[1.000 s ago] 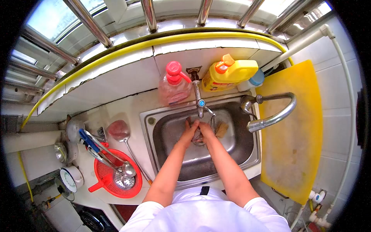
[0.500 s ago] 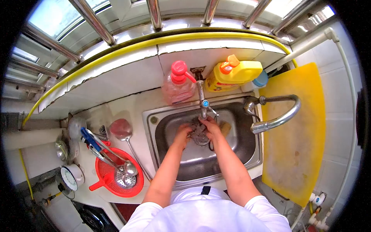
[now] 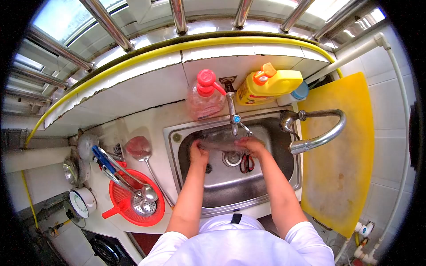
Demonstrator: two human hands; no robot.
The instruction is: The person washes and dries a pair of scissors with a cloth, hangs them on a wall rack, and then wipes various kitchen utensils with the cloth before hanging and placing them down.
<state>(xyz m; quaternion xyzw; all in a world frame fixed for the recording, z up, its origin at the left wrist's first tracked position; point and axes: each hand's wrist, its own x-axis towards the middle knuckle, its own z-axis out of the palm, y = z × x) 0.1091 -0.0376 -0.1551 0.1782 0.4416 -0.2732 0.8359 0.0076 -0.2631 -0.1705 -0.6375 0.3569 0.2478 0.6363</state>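
Observation:
Over the steel sink [image 3: 239, 188], a thin, greyish, see-through piece of material [image 3: 219, 145] stretches between my hands, below the tap [image 3: 234, 119]. Motion blurs it, so its kind is unclear. My left hand [image 3: 198, 153] is closed on its left end. At the other end, my right hand [image 3: 252, 146] grips it, with some fingers blurred. Scissors with red and black handles [image 3: 247, 164] lie in the basin just below my right hand, beside the round drain [image 3: 232, 158]. A small dark clump [image 3: 209, 168] sits in the basin near my left wrist.
Behind the sink stand a pink pump bottle [image 3: 206, 99] and a yellow detergent bottle [image 3: 270, 86]. A curved spout [image 3: 321, 133] reaches over the right rim beside a yellow board [image 3: 337, 155]. At left are a red colander [image 3: 137, 213] with ladles and a metal turner [image 3: 140, 148].
My hands have moved apart, and the bunched greyish material is now spread between them. The drain and scissors show more plainly. A yellowish thing near my right hand no longer shows.

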